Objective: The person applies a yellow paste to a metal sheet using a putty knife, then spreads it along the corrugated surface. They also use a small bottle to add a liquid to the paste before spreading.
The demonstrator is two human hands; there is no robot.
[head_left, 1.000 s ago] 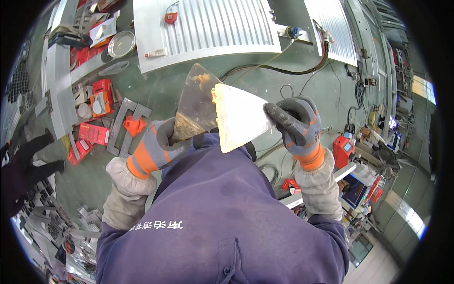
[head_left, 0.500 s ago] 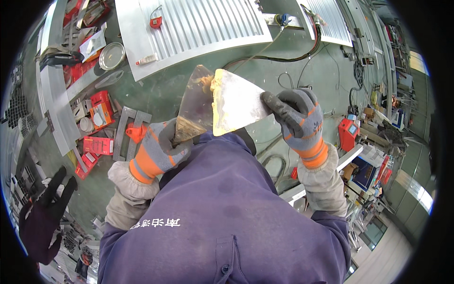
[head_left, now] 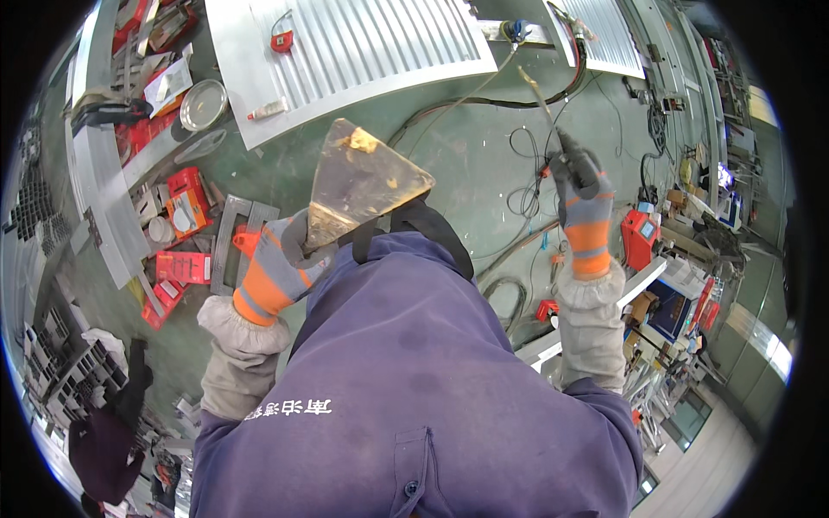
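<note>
My left hand [head_left: 278,272], in a grey and orange glove, is closed around the narrow corner of a translucent triangular putty scraper [head_left: 373,186]. Its broad face is smeared, and a lump of yellow putty [head_left: 361,141] sticks near the far corner. Off to the right, my right hand [head_left: 587,194], gloved alike, grips a second scraper [head_left: 542,102]. That one is turned nearly edge-on, so only a thin strip shows, with yellow putty at its far tip. The two scrapers are well apart, both held above the green floor.
Ahead lies a ribbed metal panel [head_left: 371,60] with a red tape measure [head_left: 281,41] and a small tube [head_left: 269,110] on it. Red boxes [head_left: 183,268] and a round dish [head_left: 204,105] are at left. Dark hoses [head_left: 449,105] cross the floor. Another person [head_left: 112,445] is at lower left.
My right hand has moved right and away from the left scraper, and its scraper has turned from face-on to edge-on. The left scraper has tilted to the right. The other person has shifted.
</note>
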